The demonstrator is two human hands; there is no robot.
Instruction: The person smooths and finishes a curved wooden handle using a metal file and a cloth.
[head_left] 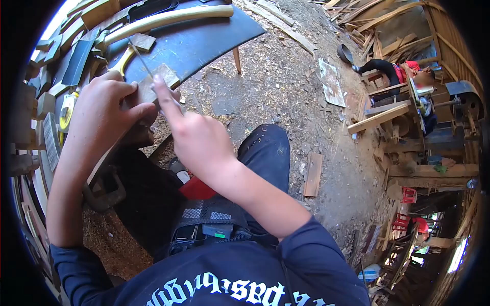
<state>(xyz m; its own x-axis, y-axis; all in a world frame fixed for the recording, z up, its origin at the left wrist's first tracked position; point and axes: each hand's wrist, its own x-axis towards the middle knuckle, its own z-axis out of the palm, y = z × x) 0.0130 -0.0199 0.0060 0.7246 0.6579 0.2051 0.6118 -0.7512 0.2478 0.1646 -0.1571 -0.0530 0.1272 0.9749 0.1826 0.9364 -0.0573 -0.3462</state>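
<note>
Landmark: dark tabletop (214, 38), its near edge under the work.

Left hand (104, 97): at the tabletop's near edge. Elbow low, forearm raised steeply, wrist bent inward, back of the hand outward. Fingers curled, thumb reaching across toward the right hand; spacing narrow, closed on a small wooden piece (146, 92). Undersides of the fingers hidden.

Right hand (196, 137): just off the tabletop's near edge, forearm slanting in from the elbow, back of the hand up. Index finger extended forward, the others folded beneath, closed on a slim tool (141, 58). Exact grip hidden by the hand.

Slim tool: narrow shaft projecting past the index fingertip, over the tabletop; its handle mostly covered.

Small wooden piece: between the hands, at the tabletop's near edge, partly covered by fingers.

Pale wooden block (166, 74): at the tabletop's near edge, beside the slim tool.

Yellow-handled item (121, 63): on the tabletop, beyond the left hand; its full form unclear.

Curved wooden handle (173, 19): lengthwise across the tabletop's far part.

Yellow tape measure (67, 109): left of the tabletop's working edge, beside the left forearm.

Loose plank (313, 175): on the ground, well apart from the tabletop.
</note>
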